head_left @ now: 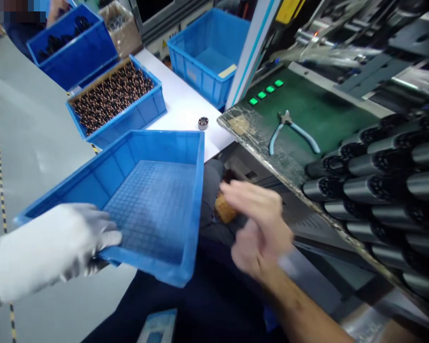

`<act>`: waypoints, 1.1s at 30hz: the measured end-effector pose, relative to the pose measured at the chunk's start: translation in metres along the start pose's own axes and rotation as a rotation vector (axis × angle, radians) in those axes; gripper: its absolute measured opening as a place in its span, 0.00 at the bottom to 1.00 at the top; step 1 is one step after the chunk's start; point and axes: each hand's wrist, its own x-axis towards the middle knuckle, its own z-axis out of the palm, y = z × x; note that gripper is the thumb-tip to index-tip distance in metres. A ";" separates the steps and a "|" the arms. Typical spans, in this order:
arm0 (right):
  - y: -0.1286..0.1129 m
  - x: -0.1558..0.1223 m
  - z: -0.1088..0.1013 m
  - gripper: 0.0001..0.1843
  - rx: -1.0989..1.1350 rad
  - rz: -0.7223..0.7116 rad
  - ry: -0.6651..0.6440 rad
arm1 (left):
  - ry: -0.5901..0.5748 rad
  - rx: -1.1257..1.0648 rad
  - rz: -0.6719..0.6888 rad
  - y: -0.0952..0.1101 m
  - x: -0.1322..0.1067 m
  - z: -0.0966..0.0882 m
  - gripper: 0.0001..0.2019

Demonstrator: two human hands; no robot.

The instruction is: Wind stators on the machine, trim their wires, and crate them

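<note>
Blue bin (pixel 153 209) in gloved left hand (pixel 53 247) — grip clamped on its near rim — bare right hand (pixel 260 228) blurred, fingers apart.

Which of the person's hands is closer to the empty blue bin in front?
Left. The gloved left hand grips the empty blue bin at its near rim; the bare right hand is beside it, apart.

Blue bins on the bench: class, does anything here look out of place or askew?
Yes. The empty bin is tilted, overhanging the table edge, held by the gloved left hand. A small metal ring lies loose on the table.
</note>
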 end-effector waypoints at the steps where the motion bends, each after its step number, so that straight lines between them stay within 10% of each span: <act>1: 0.021 0.014 0.015 0.31 -0.019 -0.027 -0.020 | 0.028 0.051 0.045 -0.005 -0.017 0.005 0.07; 6: 0.107 0.067 0.107 0.28 -0.167 -0.199 -0.358 | 0.132 0.211 -0.178 -0.055 -0.076 0.031 0.16; 11: 0.142 0.087 0.153 0.20 -0.353 -0.209 -0.461 | 0.070 0.200 -0.450 -0.141 -0.078 0.087 0.13; 19: 0.176 0.131 0.169 0.18 -0.500 -0.158 -0.599 | 0.118 0.166 -0.545 -0.234 -0.028 0.162 0.12; 33: 0.167 0.137 0.171 0.18 -0.549 -0.077 -0.622 | 0.118 0.125 -0.598 -0.260 -0.026 0.162 0.11</act>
